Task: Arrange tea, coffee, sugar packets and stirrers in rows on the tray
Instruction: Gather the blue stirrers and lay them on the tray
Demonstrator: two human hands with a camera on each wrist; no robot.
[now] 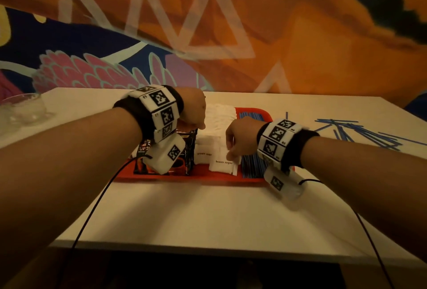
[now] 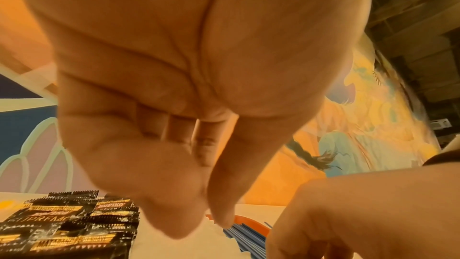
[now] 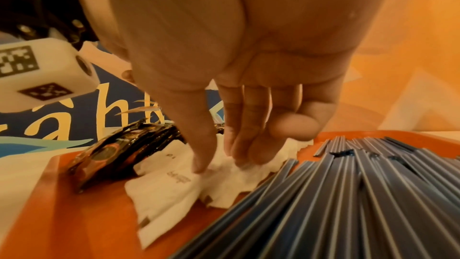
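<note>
A red tray [image 1: 161, 179] holds black coffee packets [image 1: 190, 147] on the left, white sugar packets in the middle and blue stirrers [image 1: 250, 166] on the right. My right hand [image 1: 231, 156] pinches a "brown sugar" packet [image 1: 223, 165] at the front of the sugar row; in the right wrist view its thumb and fingers [image 3: 219, 164] press the crumpled packet [image 3: 169, 190] beside the stirrers [image 3: 348, 194]. My left hand [image 1: 198, 127] hovers over the sugar row beside the coffee, fingers curled. In the left wrist view its thumb and forefinger [image 2: 209, 222] meet at a white packet's serrated edge.
Several loose blue stirrers [image 1: 360, 131] lie scattered on the white table right of the tray. A clear glass bowl [image 1: 25, 108] stands at the far left. Cables run from both wrist cameras toward the table's near edge. A painted wall rises behind the table.
</note>
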